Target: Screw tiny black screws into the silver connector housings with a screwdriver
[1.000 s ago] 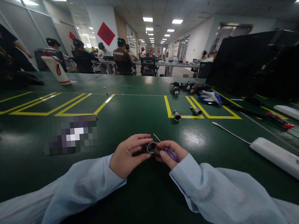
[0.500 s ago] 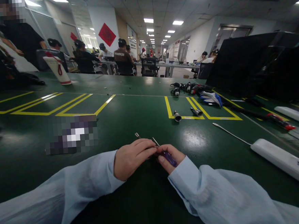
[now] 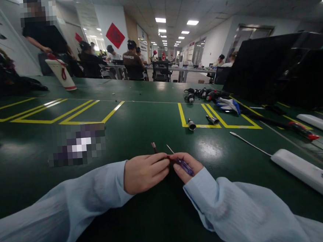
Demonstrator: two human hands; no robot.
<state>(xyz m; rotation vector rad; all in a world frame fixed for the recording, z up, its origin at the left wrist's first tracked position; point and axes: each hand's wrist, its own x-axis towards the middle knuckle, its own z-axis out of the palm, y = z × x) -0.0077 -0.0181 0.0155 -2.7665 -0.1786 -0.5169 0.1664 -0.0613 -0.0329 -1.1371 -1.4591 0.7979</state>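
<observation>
My right hand [image 3: 187, 165] is closed around a small screwdriver [image 3: 186, 167] with a translucent purple handle. Its thin metal shaft points up and to the left, past the fingertips. Just left of it, my left hand [image 3: 147, 173] is closed, back upward, over a slim dark reddish piece with a metal end [image 3: 153, 146] that sticks up beyond the fingers. Most of that piece is hidden by the hand, so its kind does not show. Both hands' fingertips meet or nearly meet low over the green tabletop [image 3: 157, 220].
Two metal socket-like parts [image 3: 191, 124] lie by yellow tape. Behind them are dark cabled tools [image 3: 201, 95] and a blue-white glove [image 3: 228, 106]. A white power strip [image 3: 306, 175] lies right; a blurred purple object [image 3: 78, 145] left; a paper cup [image 3: 62, 74] farther back.
The metal-ended piece in my left hand has tilted more upright and right. My right hand and screwdriver have shifted slightly right. A person in the background has walked rightward behind the cup.
</observation>
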